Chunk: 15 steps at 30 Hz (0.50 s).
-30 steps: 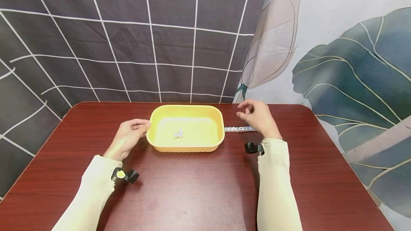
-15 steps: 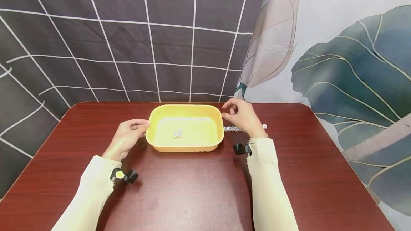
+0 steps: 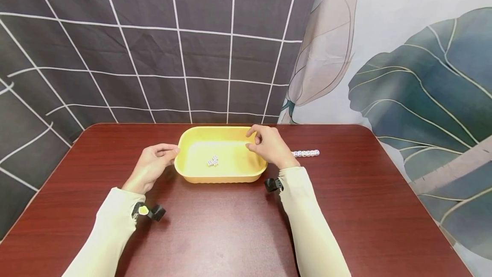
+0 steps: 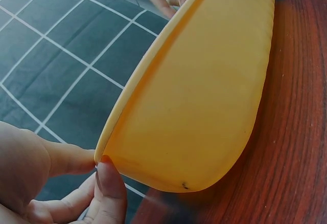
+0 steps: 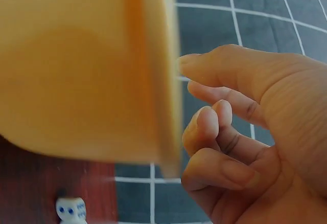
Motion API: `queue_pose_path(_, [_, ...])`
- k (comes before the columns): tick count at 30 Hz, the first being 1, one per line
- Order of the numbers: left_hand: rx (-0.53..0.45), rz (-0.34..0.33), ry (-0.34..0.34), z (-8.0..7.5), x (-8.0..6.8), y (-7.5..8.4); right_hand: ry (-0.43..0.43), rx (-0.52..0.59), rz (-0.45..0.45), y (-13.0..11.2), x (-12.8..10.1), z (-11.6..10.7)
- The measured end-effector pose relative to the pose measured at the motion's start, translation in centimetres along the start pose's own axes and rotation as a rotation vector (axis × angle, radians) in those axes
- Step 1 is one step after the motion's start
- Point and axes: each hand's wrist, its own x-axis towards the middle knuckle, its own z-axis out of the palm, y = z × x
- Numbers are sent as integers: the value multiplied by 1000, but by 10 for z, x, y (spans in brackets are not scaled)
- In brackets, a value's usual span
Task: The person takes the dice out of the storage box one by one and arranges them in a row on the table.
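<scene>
Holding yellow tub (image 3: 200,173) w/ dice (image 3: 212,161): left hand (image 3: 151,166) pinching rim, right hand (image 3: 270,146) curled, nothing visibly pinched.

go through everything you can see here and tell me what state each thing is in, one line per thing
yellow tub: upright on the table, open-topped, a few dice inside.
dice in the tub: small cluster lying on the tub floor.
row of dice: lined up on the table, right of the tub, untouched.
left hand: pinches the tub's left rim.
right hand: over the tub's right end, fingers curled; whether it holds a die cannot be told.
</scene>
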Motion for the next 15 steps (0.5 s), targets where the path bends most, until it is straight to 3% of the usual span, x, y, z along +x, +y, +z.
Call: queue_pose_path(15, [-9,2,-6,1,1,-2,-86,-18,-67,-16,10,30])
